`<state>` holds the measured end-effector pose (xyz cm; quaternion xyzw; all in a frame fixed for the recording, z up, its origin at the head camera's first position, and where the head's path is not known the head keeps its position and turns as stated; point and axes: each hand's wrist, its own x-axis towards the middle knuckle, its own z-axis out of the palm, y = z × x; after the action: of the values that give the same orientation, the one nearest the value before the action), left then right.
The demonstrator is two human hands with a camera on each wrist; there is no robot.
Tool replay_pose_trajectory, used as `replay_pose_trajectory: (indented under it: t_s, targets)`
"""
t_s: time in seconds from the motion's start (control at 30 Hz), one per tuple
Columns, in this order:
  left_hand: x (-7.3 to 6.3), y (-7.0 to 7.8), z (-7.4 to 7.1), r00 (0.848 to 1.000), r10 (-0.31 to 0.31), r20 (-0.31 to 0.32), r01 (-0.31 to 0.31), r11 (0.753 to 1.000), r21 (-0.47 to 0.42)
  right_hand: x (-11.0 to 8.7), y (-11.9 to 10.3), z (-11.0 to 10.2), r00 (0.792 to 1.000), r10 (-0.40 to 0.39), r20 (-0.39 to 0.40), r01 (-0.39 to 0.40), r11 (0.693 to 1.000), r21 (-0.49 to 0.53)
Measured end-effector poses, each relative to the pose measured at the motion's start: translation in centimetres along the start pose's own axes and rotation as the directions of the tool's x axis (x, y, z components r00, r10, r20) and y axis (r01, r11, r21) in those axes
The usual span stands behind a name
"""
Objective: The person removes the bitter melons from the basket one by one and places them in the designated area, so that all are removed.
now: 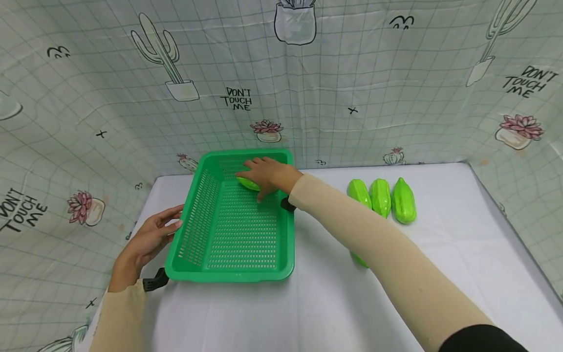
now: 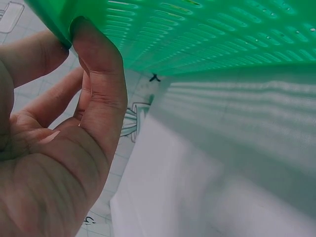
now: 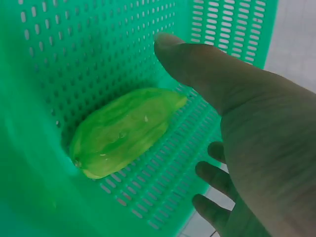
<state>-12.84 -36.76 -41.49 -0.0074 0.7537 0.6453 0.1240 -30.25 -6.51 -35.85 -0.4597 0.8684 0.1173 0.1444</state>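
Observation:
A green plastic basket (image 1: 242, 234) with slotted walls stands on the white table. My left hand (image 1: 151, 239) pinches its left rim between thumb and finger, as the left wrist view shows (image 2: 74, 103). Inside, at the far end, lies one ridged green papaya (image 3: 123, 131), partly covered by my right hand in the head view. That right hand (image 1: 270, 177) reaches over the far part of the basket, fingers spread and apart from the papaya in the right wrist view.
Right of the basket, a row of three green papayas (image 1: 403, 200) lies on the white cloth (image 1: 462, 234). Another green papaya (image 1: 359, 259) is mostly hidden under my right forearm. A grid-patterned curtain (image 1: 330, 88) with plant drawings hangs behind the table and along its sides.

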Motion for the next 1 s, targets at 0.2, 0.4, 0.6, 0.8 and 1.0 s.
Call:
replay_pose_trajectory:
  t_s: [0.2,0.4,0.6,0.8,1.0]
  targets:
    - [-0.1,-0.1,0.0,1.0,0.0,0.0,0.0,1.0,-0.001,0.6,0.2,0.1,0.999,0.038,0.03,-0.04,0.997,0.067]
    - [0.0,-0.1,0.0,1.0,0.004,0.001,-0.004,1.0,0.001,0.7,0.2,0.6,0.994,0.082,0.075,-0.09,0.991,0.102]
    - [0.1,0.0,0.0,1.0,0.002,0.001,-0.002,1.0,-0.006,0.3,-0.1,0.9,0.987,0.119,0.106,-0.131,0.985,0.114]
    - [0.1,-0.1,0.0,1.0,0.002,0.0,-0.002,1.0,-0.008,-0.1,-0.5,1.0,0.981,0.148,0.125,-0.165,0.977,0.136]
    - [0.1,-0.2,0.0,1.0,0.002,0.001,-0.002,1.0,-0.004,0.0,-1.4,1.1,0.975,0.165,0.151,-0.188,0.97,0.153]
